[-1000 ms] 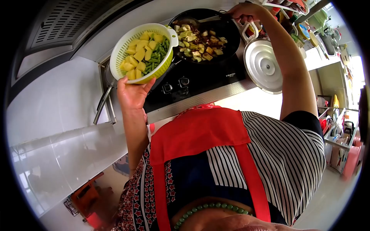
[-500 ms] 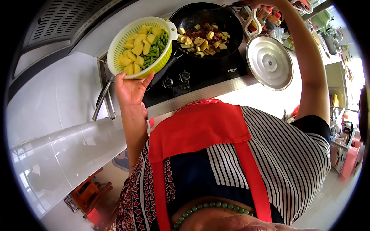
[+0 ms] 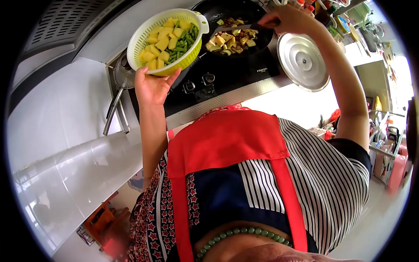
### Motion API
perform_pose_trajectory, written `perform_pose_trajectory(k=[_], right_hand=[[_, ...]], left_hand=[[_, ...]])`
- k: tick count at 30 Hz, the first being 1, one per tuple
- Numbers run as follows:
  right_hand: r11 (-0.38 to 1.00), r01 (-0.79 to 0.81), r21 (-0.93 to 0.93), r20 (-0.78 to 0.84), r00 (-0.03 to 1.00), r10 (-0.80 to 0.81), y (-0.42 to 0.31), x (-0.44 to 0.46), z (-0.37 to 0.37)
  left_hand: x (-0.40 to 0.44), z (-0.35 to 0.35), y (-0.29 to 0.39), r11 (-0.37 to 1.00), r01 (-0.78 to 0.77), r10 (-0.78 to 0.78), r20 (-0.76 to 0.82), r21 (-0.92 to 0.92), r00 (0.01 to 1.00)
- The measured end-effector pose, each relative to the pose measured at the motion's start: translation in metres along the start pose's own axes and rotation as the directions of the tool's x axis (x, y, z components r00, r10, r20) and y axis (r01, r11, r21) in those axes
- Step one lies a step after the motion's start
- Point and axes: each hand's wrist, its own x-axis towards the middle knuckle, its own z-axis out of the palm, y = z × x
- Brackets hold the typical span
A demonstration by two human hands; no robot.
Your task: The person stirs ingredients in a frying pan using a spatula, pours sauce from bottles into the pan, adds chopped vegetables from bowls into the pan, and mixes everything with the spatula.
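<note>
Basket (image 3: 192, 52): plastic by its look, smooth inner lattice and outer wall with a slight sheen. Wok (image 3: 242, 11): dark interior, glossy where bare. Lid (image 3: 303, 72): bare metal, concentric rings, soft shine. Stovetop (image 3: 238, 77): smooth, glass-like, high gloss. Front trim (image 3: 244, 92): metallic, finely textured (dimpled or stippled; too small to tell). Wall tiles (image 3: 98, 163): glazed, reflective. Apron bib (image 3: 227, 142): cloth, matt, lightly creased. Necklace beads (image 3: 238, 230): smooth, polished, stone-like.
</note>
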Motion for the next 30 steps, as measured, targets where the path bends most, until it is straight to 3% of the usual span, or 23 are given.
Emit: perform_pose_trajectory(k=[8, 12, 13, 14, 16, 20, 22, 24, 26, 30], right_hand=[[0.99, -0.13, -0.056, -0.222, 0.968, 0.115, -0.045, -0.099, 0.024], [0.976, -0.19, 0.105, -0.297, 0.931, 0.214, -0.059, -0.126, 0.018], [0.957, -0.268, 0.112, -0.269, 0.919, 0.289, -0.057, -0.129, 0.013], [0.969, -0.206, 0.133, -0.301, 0.923, 0.238, -0.056, -0.134, 0.008], [0.965, -0.178, 0.191, -0.277, 0.934, 0.227, -0.054, -0.141, -0.001], [0.793, -0.379, 0.476, 0.051, 0.913, 0.406, -0.068, -0.139, -0.016], [0.841, -0.411, 0.352, 0.051, 0.906, 0.421, -0.075, -0.122, -0.003], [0.94, -0.34, 0.032, -0.061, 0.938, 0.342, -0.062, -0.101, 0.027], [0.955, -0.264, -0.132, -0.215, 0.948, 0.232, -0.049, -0.086, 0.058], [0.92, -0.39, -0.05, -0.335, 0.874, 0.352, -0.048, -0.051, 0.088]], left_hand=[[0.007, -0.007, 0.007, 0.998, 0.065, -0.064, 0.144, 0.0, 0.988], [0.008, -0.007, 0.01, 0.997, 0.082, -0.083, 0.162, 0.015, 0.983], [0.008, -0.008, 0.011, 0.996, 0.088, -0.089, 0.165, 0.014, 0.982], [0.009, -0.008, 0.011, 0.996, 0.092, -0.092, 0.173, 0.011, 0.981], [0.01, -0.01, 0.012, 0.995, 0.099, -0.098, 0.192, 0.003, 0.976], [0.01, -0.01, 0.012, 0.994, 0.112, -0.11, 0.182, -0.002, 0.977], [0.009, -0.01, 0.013, 0.993, 0.117, -0.114, 0.173, -0.005, 0.978], [0.009, -0.011, 0.013, 0.993, 0.116, -0.114, 0.183, -0.004, 0.977], [0.009, -0.011, 0.013, 0.993, 0.114, -0.112, 0.178, 0.002, 0.978], [0.007, -0.01, 0.012, 0.994, 0.111, -0.112, 0.157, 0.014, 0.981]])
